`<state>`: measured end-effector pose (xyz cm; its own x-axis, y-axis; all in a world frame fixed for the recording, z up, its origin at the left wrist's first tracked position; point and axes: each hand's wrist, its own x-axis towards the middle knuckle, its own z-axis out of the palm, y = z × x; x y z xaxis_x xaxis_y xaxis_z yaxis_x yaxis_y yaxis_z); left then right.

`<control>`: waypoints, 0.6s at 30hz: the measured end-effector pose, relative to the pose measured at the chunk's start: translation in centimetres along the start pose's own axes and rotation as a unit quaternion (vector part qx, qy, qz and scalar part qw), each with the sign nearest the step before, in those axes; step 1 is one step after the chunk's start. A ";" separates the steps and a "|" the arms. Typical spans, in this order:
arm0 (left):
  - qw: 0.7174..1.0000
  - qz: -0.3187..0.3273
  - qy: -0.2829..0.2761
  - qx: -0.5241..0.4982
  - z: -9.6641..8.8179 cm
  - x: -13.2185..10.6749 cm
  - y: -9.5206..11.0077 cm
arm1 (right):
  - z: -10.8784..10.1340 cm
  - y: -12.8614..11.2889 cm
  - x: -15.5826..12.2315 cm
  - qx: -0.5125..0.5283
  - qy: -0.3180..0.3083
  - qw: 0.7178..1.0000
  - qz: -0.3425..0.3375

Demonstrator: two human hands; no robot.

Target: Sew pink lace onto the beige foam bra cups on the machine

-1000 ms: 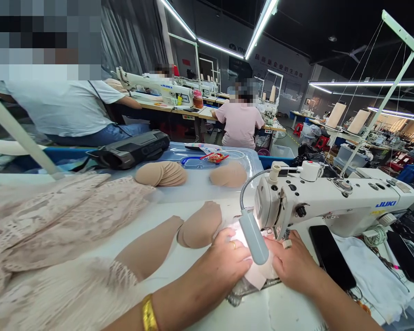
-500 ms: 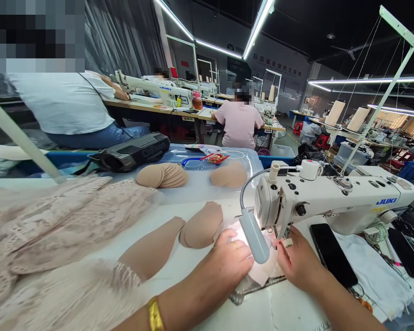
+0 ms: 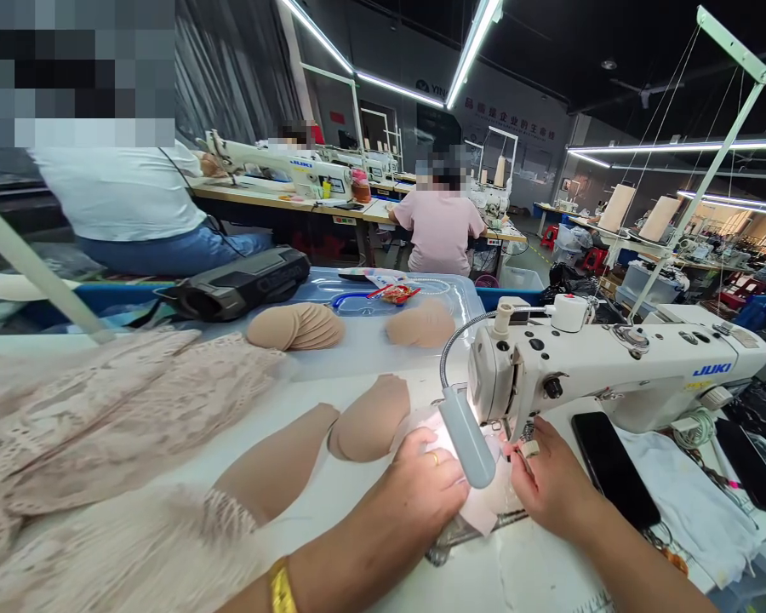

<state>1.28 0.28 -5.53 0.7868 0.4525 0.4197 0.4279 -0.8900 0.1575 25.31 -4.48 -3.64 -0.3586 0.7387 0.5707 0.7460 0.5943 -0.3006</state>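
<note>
Head view: left hand (image 3: 429, 484) on pale fabric (image 3: 478, 512), grip unclear.
Right hand (image 3: 554, 478) curled, hold unclear; phone (image 3: 615, 470) just right of it.

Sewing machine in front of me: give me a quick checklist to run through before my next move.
1. Left hand on the pale fabric: ok.
2. Right hand clear of the needle end of the sewing machine: not ok, fingers look very close.
3. Gooseneck lamp lighting the fabric: ok.
4. Needle threaded: cannot tell, too small to see.
5. Smartphone off the pale fabric: ok, it lies to the right.
</note>
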 end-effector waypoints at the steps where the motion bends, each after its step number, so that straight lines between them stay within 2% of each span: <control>1: 1.000 0.003 -0.006 0.013 0.0 0.0 0.0 | -0.1 0.0 0.0 -0.001 -0.001 1.000 0.001; 9: 0.997 0.019 0.004 0.071 -0.5 0.4 0.3 | -0.7 -0.4 -0.1 -0.039 -0.034 0.998 -0.019; 14: 0.994 0.063 0.002 0.087 -1.3 -0.2 2.8 | -1.5 -0.8 -0.3 -0.043 -0.153 0.985 -0.062; 18: 0.994 0.071 0.013 0.079 -1.0 -0.3 3.4 | -1.7 -1.1 -0.1 -0.035 -0.177 0.981 -0.071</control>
<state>2.04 -2.90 -4.18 0.8334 0.3192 0.4512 0.3792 -0.9241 -0.0466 25.46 -5.74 -2.03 -0.6246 0.7219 0.2979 0.7073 0.6846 -0.1763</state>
